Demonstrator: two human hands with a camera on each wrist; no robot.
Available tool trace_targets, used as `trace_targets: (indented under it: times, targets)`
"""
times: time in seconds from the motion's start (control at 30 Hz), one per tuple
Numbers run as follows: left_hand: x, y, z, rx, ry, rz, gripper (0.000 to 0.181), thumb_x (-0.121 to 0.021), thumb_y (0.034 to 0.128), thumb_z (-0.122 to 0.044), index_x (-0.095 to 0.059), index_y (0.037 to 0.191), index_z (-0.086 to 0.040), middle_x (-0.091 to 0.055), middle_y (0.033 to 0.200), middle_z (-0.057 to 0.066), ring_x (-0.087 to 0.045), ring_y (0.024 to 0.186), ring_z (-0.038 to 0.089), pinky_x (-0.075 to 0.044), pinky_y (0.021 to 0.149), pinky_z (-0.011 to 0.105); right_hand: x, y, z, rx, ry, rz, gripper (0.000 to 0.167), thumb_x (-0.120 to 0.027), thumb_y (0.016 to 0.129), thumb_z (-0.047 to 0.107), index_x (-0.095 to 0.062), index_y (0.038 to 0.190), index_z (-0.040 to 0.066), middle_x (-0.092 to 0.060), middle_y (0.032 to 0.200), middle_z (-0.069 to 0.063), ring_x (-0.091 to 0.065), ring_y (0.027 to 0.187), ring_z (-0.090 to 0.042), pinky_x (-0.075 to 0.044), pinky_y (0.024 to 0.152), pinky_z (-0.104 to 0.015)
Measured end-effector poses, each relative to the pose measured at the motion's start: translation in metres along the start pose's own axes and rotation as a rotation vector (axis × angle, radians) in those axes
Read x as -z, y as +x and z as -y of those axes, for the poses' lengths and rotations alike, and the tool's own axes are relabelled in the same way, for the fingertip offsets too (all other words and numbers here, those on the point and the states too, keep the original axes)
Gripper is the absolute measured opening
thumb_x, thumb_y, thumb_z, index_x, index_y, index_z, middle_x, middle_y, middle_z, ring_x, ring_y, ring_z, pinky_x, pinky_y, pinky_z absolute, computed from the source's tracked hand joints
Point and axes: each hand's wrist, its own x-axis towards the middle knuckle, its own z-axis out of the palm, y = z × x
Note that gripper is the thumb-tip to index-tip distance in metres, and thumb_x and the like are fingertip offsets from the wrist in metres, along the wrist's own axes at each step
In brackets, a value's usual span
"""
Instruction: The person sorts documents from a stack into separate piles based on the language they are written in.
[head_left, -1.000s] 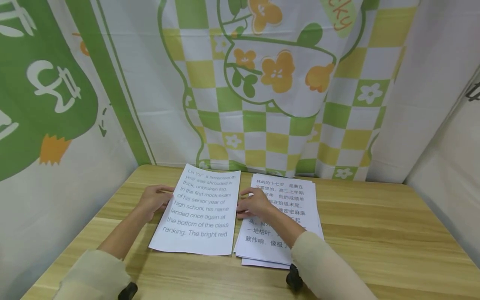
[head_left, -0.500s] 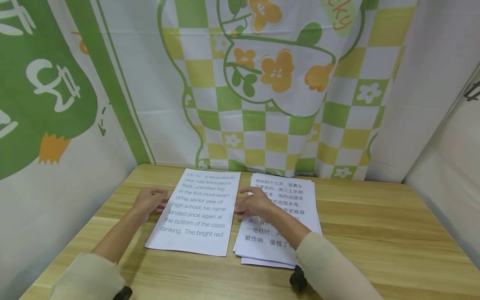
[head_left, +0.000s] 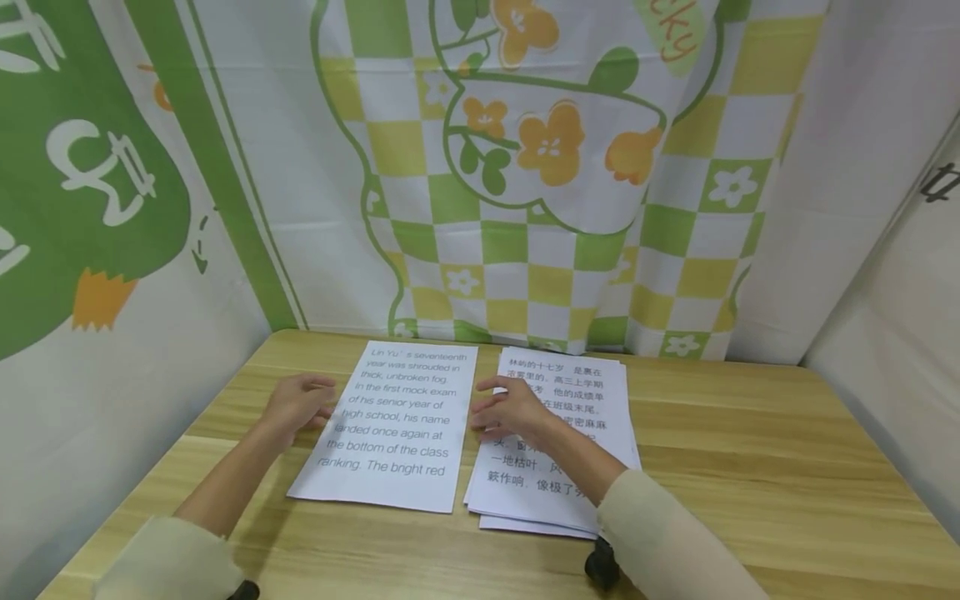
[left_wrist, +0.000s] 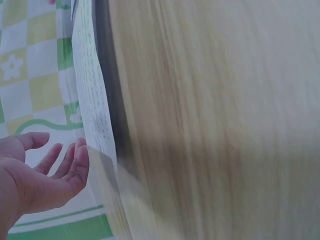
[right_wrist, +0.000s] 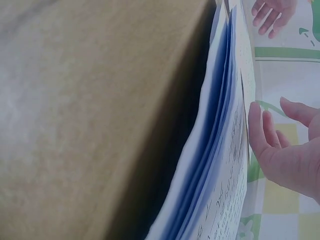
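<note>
A white sheet with large English print (head_left: 393, 425) lies flat on the table, left of the middle. My left hand (head_left: 297, 410) hovers at its left edge with relaxed, slightly bent fingers. In the left wrist view, nothing is between the left thumb and fingers (left_wrist: 79, 165). To the right lies a stack of paper (head_left: 573, 400), its top sheet printed in Chinese. My right hand (head_left: 516, 412) is over that stack's left side, partly covering the print, fingertips near the English sheet's right edge. The right wrist view shows the right fingers loosely bent, holding nothing.
The wooden table (head_left: 735, 467) runs back to a checked, flowered curtain (head_left: 555, 275). Several sheets in the stack are slightly fanned, and a lower one sticks out at the front (head_left: 536, 526). A black object (head_left: 602, 565) shows under the right sleeve.
The English sheet was slightly raised between both hands and now lies flat, a little nearer me. The left fingers have drawn back from its edge; the right hand has barely moved.
</note>
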Motion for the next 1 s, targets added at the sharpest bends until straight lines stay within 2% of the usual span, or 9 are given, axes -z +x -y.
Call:
trace_targets:
  times: [0.27,0.5,0.7,0.83,1.0]
  targets:
    - [-0.029,-0.007,-0.020,-0.070,0.015,0.043,0.041,-0.058,0.1021,-0.007,-0.054,0.137,0.015,-0.060,0.133,0.035,-0.069,0.084,0.016,-0.061,0.071,0.027,0.009,-0.010,0.003,0.043,-0.034,-0.016,0.055,-0.070,0.090,-0.011,-0.050,0.142,-0.010,-0.070,0.116,-0.029,-0.074,0.100,-0.040,-0.064,0.087,-0.046]
    - [-0.065,-0.016,-0.036,-0.128,-0.042,0.154,0.040,-0.061,0.0994,-0.008,-0.057,0.133,0.014,-0.066,0.125,0.032,-0.072,0.090,0.022,-0.062,0.081,0.035,0.035,-0.027,0.006,0.041,-0.043,-0.080,0.049,-0.066,0.094,-0.009,-0.050,0.140,-0.013,-0.068,0.115,-0.032,-0.076,0.093,-0.037,-0.066,0.080,-0.045]
    - [-0.093,-0.022,-0.047,-0.113,-0.105,0.261,0.040,-0.061,0.0993,-0.007,-0.057,0.133,0.013,-0.066,0.124,0.031,-0.073,0.100,0.033,-0.063,0.090,0.041,0.072,-0.047,0.006,0.035,-0.085,-0.133,0.051,-0.067,0.095,-0.007,-0.047,0.141,-0.014,-0.066,0.120,-0.036,-0.076,0.093,-0.035,-0.066,0.080,-0.045]
    - [-0.109,-0.025,-0.054,-0.098,-0.131,0.291,0.039,-0.061,0.0994,-0.006,-0.057,0.134,0.012,-0.065,0.127,0.030,-0.072,0.103,0.035,-0.064,0.088,0.040,0.095,-0.060,0.004,0.068,-0.104,-0.161,0.052,-0.066,0.094,-0.008,-0.045,0.140,-0.017,-0.064,0.120,-0.039,-0.076,0.093,-0.035,-0.065,0.084,-0.047]
    - [-0.125,-0.027,-0.060,-0.090,-0.152,0.299,0.040,-0.062,0.0980,-0.004,-0.056,0.134,0.013,-0.066,0.124,0.031,-0.073,0.102,0.034,-0.064,0.087,0.039,0.117,-0.074,-0.001,0.045,-0.146,-0.216,0.051,-0.065,0.097,-0.004,-0.043,0.141,-0.018,-0.065,0.120,-0.038,-0.076,0.094,-0.034,-0.065,0.086,-0.044]
